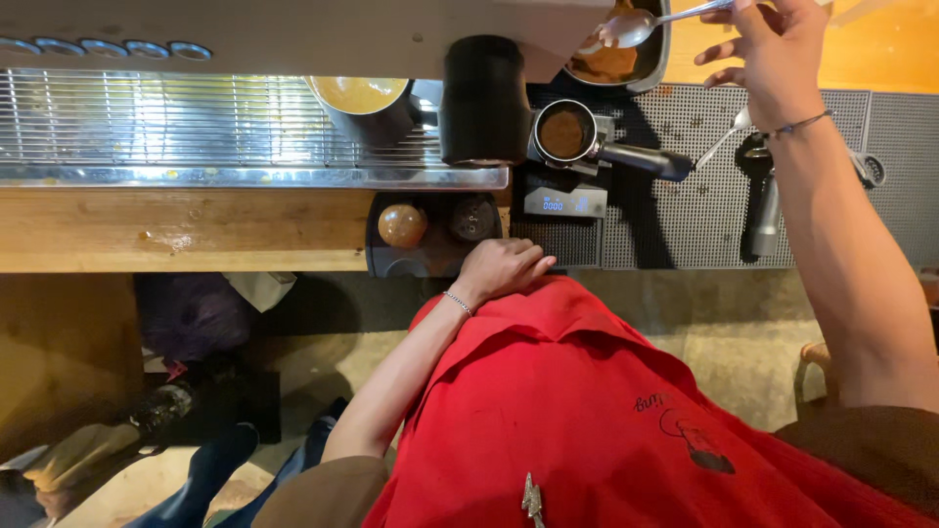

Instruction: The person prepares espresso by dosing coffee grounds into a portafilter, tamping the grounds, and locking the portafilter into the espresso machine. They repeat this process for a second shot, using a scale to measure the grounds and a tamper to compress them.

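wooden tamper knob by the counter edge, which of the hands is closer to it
Left. The left hand rests at the counter edge just right of the wooden tamper knob. The right hand is far off at upper right, holding a spoon over a container.

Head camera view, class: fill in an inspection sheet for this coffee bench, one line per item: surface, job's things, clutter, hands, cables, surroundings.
Surface: grey perforated mat on a wooden counter; a few dark specks on the mat.
Job's things: spoon over a metal container of brown grounds; portafilter filled with grounds sits on a small scale.
Clutter: second portafilter and two tampers lie on the mats.
Hands: right hand holds the spoon; left hand rests closed at the counter edge.
Cables: nothing seen.
Surroundings: espresso machine drip tray, metal jug, red apron.
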